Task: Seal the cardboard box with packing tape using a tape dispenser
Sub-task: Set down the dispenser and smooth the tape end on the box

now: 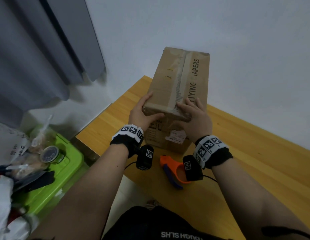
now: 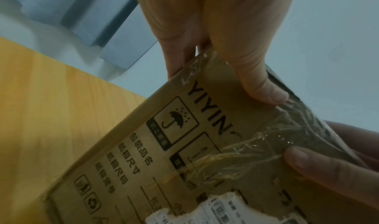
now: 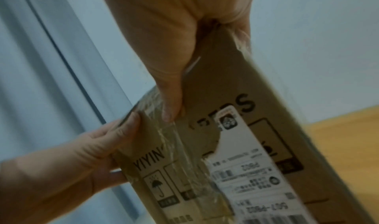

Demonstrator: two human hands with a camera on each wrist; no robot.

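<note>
A tall cardboard box [image 1: 178, 80] printed "YIYING DIAPERS" stands on the wooden table [image 1: 254, 153]. A wrinkled strip of clear tape [image 1: 179, 78] runs along its top seam and down over the near edge. My left hand [image 1: 143, 111] grips the near left top corner, fingers on the side and thumb [image 2: 258, 75] on the front face. My right hand [image 1: 195, 116] holds the near top edge, fingers on top, with its thumb [image 3: 170, 101] pressing the tape [image 3: 176, 146] onto the front. The orange tape dispenser [image 1: 173, 168] lies on the table below my wrists, in neither hand.
A torn white shipping label [image 1: 175, 136] is stuck on the box front. A green plastic bin [image 1: 64, 161] with a jar [image 1: 50, 154] and bags sits left of the table. A grey curtain [image 1: 38, 49] hangs at the back left, against a white wall.
</note>
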